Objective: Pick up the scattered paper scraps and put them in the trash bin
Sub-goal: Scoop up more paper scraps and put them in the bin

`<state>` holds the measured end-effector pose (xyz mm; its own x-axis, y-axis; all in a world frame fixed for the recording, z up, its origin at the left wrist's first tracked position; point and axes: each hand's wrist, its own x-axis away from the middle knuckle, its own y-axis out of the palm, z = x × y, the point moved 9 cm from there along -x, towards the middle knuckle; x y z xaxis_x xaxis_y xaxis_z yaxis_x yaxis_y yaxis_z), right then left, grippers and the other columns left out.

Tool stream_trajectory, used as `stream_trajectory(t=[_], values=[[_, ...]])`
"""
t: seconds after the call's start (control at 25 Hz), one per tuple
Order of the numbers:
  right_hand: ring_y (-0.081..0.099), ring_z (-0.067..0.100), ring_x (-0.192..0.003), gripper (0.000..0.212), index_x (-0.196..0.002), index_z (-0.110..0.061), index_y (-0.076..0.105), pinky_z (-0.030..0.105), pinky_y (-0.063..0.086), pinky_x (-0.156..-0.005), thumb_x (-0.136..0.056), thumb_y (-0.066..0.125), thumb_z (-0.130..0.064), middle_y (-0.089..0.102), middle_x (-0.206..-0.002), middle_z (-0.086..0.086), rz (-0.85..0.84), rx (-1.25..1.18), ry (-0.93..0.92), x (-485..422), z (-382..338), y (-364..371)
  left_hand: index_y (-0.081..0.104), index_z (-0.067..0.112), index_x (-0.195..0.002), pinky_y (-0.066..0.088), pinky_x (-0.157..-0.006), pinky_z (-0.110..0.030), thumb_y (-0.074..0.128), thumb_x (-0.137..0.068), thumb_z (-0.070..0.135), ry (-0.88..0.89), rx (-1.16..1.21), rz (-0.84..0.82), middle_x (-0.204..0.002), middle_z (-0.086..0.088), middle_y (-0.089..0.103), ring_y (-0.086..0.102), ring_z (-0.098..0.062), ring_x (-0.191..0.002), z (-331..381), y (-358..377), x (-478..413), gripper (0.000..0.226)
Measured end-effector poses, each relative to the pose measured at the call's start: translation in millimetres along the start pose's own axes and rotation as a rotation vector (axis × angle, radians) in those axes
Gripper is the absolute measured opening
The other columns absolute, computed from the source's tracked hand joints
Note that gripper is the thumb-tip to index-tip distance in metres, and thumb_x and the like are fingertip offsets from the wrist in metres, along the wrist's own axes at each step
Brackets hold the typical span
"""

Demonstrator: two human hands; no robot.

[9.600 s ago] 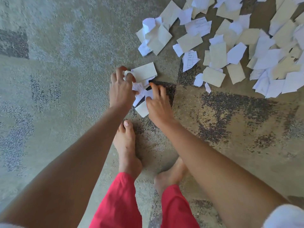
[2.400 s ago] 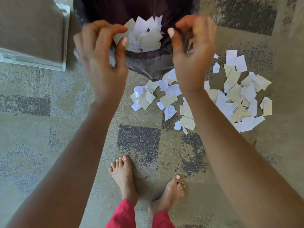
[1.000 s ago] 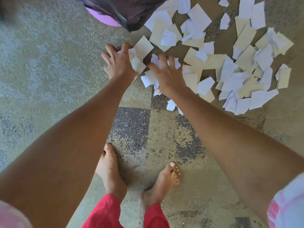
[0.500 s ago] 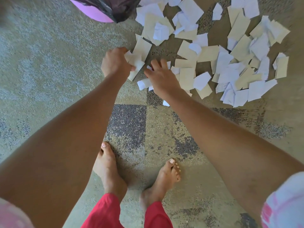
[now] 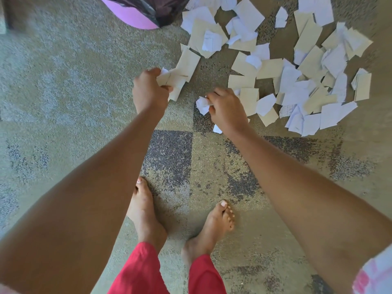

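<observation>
1. the carpet floor [image 5: 53, 81] fills the left of the frame, mottled grey and tan.
2. at the top, left of centre, the pink trash bin [image 5: 131, 15] shows only its lower edge, with a black liner [image 5: 161, 7] hanging over it.
3. below the bin, the left hand [image 5: 148, 92] is curled into a fist round a bunch of beige scraps [image 5: 176, 78]. they stick out up and to the right of its knuckles.
4. just right of centre, the right hand [image 5: 228, 111] has its fingers folded in, pinching a crumpled white scrap [image 5: 202, 105] that pokes out on its left side. a small white piece [image 5: 217, 129] lies on the floor beside that wrist.
5. the loose paper scraps [image 5: 297, 81], white and beige, lie spread over the upper right of the frame, from the bin's right edge down to just beyond the right hand's fingers.
6. low in the middle, two bare feet [image 5: 144, 211] stand on the carpet above red trouser legs [image 5: 137, 270].
</observation>
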<state>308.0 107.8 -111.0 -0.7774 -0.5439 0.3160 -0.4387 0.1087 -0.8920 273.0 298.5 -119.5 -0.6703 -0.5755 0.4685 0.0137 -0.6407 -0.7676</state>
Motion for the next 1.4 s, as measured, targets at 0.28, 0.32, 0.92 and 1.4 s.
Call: stream_trajectory(t=[0.28,0.32,0.92,1.4], values=[[0.058,0.031,-0.087,0.02,-0.103,-0.004,0.066,0.037,0.052,-0.07,-0.084,0.059,-0.003,0.065,-0.1,0.009,0.182,-0.121,0.076,13,-6,-48,0.07,0.017,-0.1,0.041,-0.063,-0.027,0.077,-0.079,0.017,0.069,0.115,0.007,-0.097,-0.005,0.072,0.062,-0.021,-0.082,27,-32,23,0.022],[0.058,0.031,-0.086,0.019,-0.102,-0.004,0.066,0.037,0.052,-0.07,-0.084,0.06,-0.004,0.065,-0.1,0.009,0.219,-0.139,0.085,14,-9,-59,0.07,0.016,-0.097,0.042,-0.061,-0.026,0.077,-0.078,0.017,0.085,0.136,0.009,-0.094,-0.005,0.072,0.061,-0.021,-0.08,32,-41,27,0.02],[0.059,0.027,-0.078,0.013,-0.091,-0.006,0.067,0.04,0.051,-0.066,-0.081,0.06,-0.005,0.063,-0.088,0.006,0.616,-0.444,0.035,11,-118,-267,0.066,0.019,-0.077,0.048,-0.057,-0.036,0.077,-0.075,0.02,0.222,0.53,0.058,-0.07,0.004,0.067,0.056,-0.016,-0.063,127,-216,62,0.011],[0.057,0.03,-0.084,0.026,-0.103,-0.005,0.066,0.028,0.043,-0.069,-0.079,0.058,-0.001,0.06,-0.098,0.011,0.628,-0.373,0.064,-73,-157,-323,0.049,0.021,-0.071,0.041,-0.058,-0.023,0.075,-0.077,0.022,0.267,0.494,0.221,-0.068,0.012,0.055,0.049,-0.008,-0.063,151,-302,-1,0.026]])
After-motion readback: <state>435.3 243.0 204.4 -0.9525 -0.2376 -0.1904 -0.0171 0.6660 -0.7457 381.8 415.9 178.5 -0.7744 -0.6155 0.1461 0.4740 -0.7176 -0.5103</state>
